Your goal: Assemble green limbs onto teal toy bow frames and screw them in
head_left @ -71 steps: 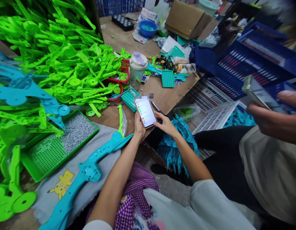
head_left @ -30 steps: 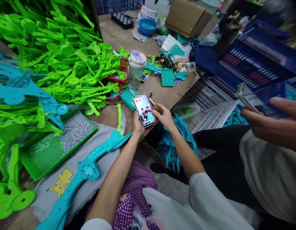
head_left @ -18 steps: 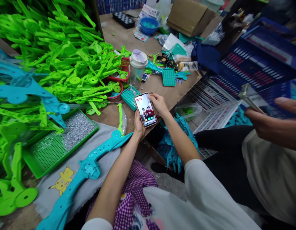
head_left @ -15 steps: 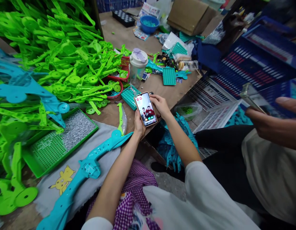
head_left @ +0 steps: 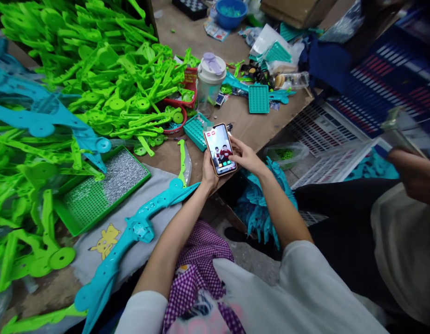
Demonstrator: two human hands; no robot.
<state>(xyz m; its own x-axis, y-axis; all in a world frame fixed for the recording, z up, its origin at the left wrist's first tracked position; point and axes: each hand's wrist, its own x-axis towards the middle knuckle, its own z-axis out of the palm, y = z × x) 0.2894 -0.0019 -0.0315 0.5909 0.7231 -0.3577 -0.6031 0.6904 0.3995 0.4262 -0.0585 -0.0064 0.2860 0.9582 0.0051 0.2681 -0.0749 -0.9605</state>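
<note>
While the left hand [head_left: 209, 170] is clasping the lower left side of the phone [head_left: 218, 144], the right hand [head_left: 249, 158] is hanging half-open at its right edge, thumb by the screen; whether they are touching, one cannot tell. The phone is showing above the edge of the bench [head_left: 255, 127], near a teal tray [head_left: 197, 132]. Using the screen seems the present step; any tap is calling for a steady left hand.

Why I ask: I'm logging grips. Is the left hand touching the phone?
Touching. The head view shows the left hand against the lower left edge of the phone, with no gap between.
</note>
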